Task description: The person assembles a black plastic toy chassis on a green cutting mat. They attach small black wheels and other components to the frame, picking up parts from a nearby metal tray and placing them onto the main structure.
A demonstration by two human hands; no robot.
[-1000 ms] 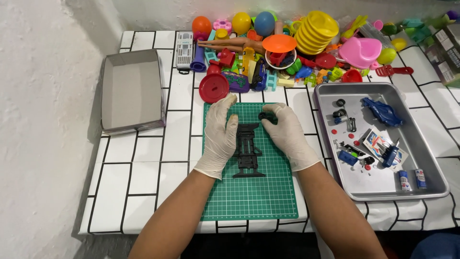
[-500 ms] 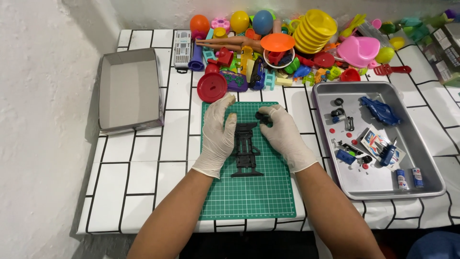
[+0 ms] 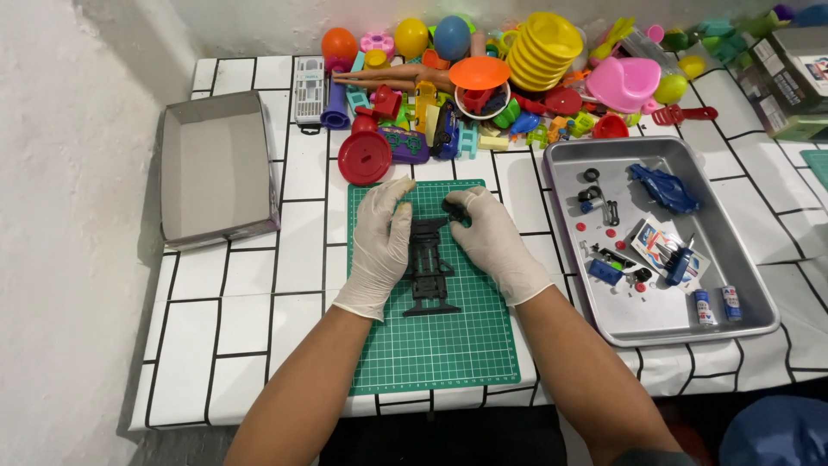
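A black toy car chassis (image 3: 430,274) lies flat on a green cutting mat (image 3: 448,345). My left hand (image 3: 379,246), in a white glove, rests on the chassis's left edge with fingers stretched forward. My right hand (image 3: 492,242), also gloved, pinches a small black wheel (image 3: 454,208) at the chassis's far right corner. The upper part of the chassis is hidden under both hands.
A metal tray (image 3: 742,285) on the right holds a blue car body (image 3: 664,188), small wheels, batteries and loose parts. An open grey box (image 3: 216,164) sits at the left. A pile of colourful plastic toys (image 3: 517,78) and a red disc (image 3: 365,157) fill the back of the tiled table.
Both hands have stayed on the chassis; the view has shifted slightly and the fingers have adjusted only a little.
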